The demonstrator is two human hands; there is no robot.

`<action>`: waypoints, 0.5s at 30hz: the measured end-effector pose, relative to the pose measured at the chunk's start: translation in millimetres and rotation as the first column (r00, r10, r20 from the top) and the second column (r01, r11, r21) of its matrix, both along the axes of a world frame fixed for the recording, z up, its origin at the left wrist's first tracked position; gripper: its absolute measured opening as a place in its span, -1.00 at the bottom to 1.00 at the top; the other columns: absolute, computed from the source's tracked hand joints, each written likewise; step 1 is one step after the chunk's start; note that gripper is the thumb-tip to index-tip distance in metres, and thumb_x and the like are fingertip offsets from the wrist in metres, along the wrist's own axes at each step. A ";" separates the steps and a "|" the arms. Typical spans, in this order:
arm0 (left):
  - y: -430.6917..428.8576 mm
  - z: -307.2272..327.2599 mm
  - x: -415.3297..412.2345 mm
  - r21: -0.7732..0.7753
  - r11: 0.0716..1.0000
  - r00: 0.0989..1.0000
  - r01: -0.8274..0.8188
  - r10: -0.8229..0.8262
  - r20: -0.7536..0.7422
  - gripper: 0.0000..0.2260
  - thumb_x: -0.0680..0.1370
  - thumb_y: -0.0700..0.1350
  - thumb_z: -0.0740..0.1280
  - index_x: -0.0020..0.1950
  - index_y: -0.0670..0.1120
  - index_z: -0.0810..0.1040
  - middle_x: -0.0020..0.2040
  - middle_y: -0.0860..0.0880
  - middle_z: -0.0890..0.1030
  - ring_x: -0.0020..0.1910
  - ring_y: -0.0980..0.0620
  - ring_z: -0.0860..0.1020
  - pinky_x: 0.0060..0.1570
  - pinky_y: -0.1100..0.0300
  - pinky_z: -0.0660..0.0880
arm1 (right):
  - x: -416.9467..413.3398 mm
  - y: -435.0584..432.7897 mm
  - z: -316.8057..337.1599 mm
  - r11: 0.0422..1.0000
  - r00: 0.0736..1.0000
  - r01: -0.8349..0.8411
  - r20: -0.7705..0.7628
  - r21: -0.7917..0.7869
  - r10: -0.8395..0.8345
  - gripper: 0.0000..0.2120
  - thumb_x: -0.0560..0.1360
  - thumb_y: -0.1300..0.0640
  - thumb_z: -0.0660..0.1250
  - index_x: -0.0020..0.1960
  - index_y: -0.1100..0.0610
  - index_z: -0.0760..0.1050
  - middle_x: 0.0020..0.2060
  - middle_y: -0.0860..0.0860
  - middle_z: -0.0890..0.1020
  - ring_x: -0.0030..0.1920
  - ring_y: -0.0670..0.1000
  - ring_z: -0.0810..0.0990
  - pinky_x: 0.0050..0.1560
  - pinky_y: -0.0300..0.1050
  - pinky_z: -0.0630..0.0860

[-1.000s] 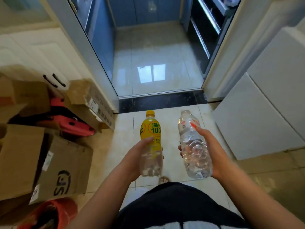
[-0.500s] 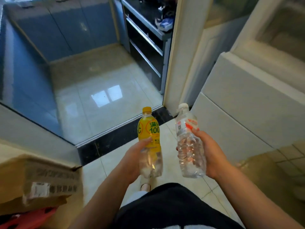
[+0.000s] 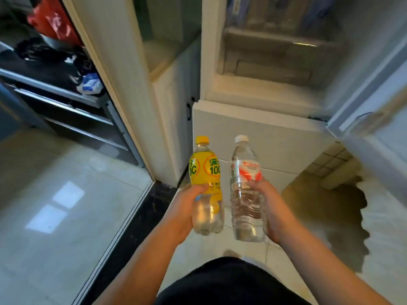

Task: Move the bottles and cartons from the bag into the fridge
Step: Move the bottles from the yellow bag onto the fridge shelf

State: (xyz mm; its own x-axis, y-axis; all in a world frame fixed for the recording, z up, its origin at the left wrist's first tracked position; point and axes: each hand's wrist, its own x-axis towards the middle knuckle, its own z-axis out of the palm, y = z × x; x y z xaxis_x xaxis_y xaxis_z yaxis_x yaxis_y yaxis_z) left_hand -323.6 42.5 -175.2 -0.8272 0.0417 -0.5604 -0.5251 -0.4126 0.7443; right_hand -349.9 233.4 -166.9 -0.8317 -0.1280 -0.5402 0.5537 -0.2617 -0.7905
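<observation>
My left hand [image 3: 184,213] grips the lower half of a yellow-labelled bottle [image 3: 206,170] with a yellow cap, held upright. My right hand [image 3: 272,213] holds a clear water bottle [image 3: 244,194] with a white cap and a red and white label, also upright. The two bottles are side by side, a little apart, in front of the white fridge [image 3: 259,128]. The fridge's upper compartment [image 3: 275,60] stands open, with grey shelves and drawers inside; its door [image 3: 374,119] is swung out at the right. The lower fridge door is closed. The bag is out of view.
A white cabinet [image 3: 174,119] stands directly left of the fridge. Further left, past a sliding-door frame [image 3: 123,111] and a dark threshold [image 3: 141,219], is a kitchen with a dark counter holding a red bag [image 3: 52,20]. Pale tiled floor lies below.
The view has swung right and up from the doorway to face the fridge, whose open upper compartment now shows. Both hands still hold their bottles as before.
</observation>
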 end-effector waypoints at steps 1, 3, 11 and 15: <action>5.5 0.8 -16.6 -0.021 1.000 1.000 0.005 -0.005 -0.024 -0.70 0.51 -0.12 0.36 0.21 -0.19 0.60 0.04 -0.26 0.67 -0.03 -0.21 0.65 0.16 -0.18 0.53 | -8.1 4.6 1.5 0.999 0.998 0.038 -0.046 0.019 -0.038 -0.65 0.43 0.01 0.33 0.20 0.04 0.55 -0.12 0.14 0.66 -0.13 0.18 0.61 0.09 0.22 0.51; 18.3 3.4 -48.5 -0.060 0.998 0.997 0.008 -0.012 -0.077 -0.62 0.40 -0.09 0.44 0.20 -0.15 0.61 0.03 -0.25 0.67 0.00 -0.26 0.65 0.19 -0.25 0.51 | -25.5 14.3 6.3 0.992 0.985 0.120 -0.129 0.033 -0.115 -0.71 0.50 0.10 0.31 0.21 -0.02 0.54 -0.12 0.10 0.69 -0.14 0.14 0.65 0.04 0.16 0.53; 77.0 47.5 -177.1 -0.258 0.966 0.906 0.003 -0.112 -0.407 -0.63 0.34 -0.09 0.44 0.15 -0.05 0.61 0.02 -0.07 0.71 0.05 -0.09 0.66 0.11 -0.07 0.56 | -125.7 52.5 45.8 0.938 0.811 0.345 -0.512 0.030 -0.282 -0.57 0.49 0.20 0.34 0.34 -0.02 0.45 0.07 0.00 0.67 0.04 0.03 0.67 -0.14 -0.16 0.60; 105.3 80.6 -240.7 -0.295 0.955 0.818 -0.040 -0.138 -0.558 -0.58 0.28 -0.10 0.50 0.13 -0.05 0.58 -0.01 -0.03 0.71 -0.01 0.00 0.67 -0.05 0.17 0.59 | -190.2 70.2 72.8 0.923 0.668 0.384 -0.687 -0.011 -0.286 -0.48 0.50 0.26 0.35 0.43 0.04 0.35 0.17 0.02 0.63 0.15 0.04 0.63 0.00 -0.09 0.61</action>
